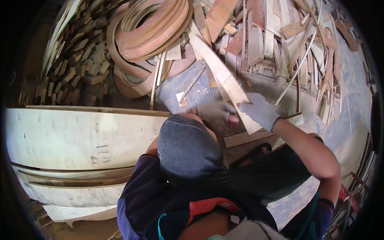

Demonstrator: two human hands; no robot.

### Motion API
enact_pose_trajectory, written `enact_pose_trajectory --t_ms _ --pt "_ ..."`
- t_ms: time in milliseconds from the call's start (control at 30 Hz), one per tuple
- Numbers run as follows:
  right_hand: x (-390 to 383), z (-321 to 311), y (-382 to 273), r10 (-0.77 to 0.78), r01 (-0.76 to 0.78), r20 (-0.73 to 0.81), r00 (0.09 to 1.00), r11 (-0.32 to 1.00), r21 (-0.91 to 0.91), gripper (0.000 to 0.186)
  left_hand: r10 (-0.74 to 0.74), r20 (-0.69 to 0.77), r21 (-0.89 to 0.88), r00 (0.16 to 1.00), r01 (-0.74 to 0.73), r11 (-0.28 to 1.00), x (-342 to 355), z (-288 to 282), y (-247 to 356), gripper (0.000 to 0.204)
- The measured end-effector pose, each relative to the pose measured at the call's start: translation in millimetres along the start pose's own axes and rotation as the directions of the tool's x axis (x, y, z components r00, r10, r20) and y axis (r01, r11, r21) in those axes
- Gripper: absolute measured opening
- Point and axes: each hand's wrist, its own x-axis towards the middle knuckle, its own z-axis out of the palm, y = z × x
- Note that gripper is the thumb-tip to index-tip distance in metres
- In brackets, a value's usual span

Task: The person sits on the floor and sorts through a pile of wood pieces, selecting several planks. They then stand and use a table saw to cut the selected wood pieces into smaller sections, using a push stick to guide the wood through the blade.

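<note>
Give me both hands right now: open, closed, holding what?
Left hand: blurred, at the wooden plank; grip cannot be told.
Right hand: gloved, closed on the same plank.

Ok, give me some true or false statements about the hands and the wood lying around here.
1. The right hand wears a white knit glove and grips the long pale wooden board. True.
2. The round brown wooden hoops lie at the lower right. False: they are stacked at the top, left of centre.
3. The large pale curved plywood sheets lie on the left. True.
4. The left hand rests on the plywood sheets, far from the board. False: it is blurred, close beside the right hand at the board's near end.
</note>
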Motion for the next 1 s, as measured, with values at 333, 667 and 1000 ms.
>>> enact_pose_trajectory --t_ms 333,667,1000 --pt "-43.6 -4.5 -1.6 0.042 0.153 -0.308 0.951 0.799 0.582 0.029 0.641 -0.763 0.441 0.09 0.796 0.414 27.1 -278.0 -40.9 0.046" --pt "-51.5 -23.4 -15.0 -0.088 0.213 -0.311 0.946 0.894 0.395 0.031 0.499 -0.835 0.178 -0.235 0.741 0.647 72.6 -316.4 -43.8 0.04" --pt "-42.7 -24.4 -1.9 -0.15 0.183 -0.322 0.935 0.98 0.075 0.033 0.389 -0.901 0.12 -0.192 0.752 0.649 74.5 -319.5 -25.7 0.054"
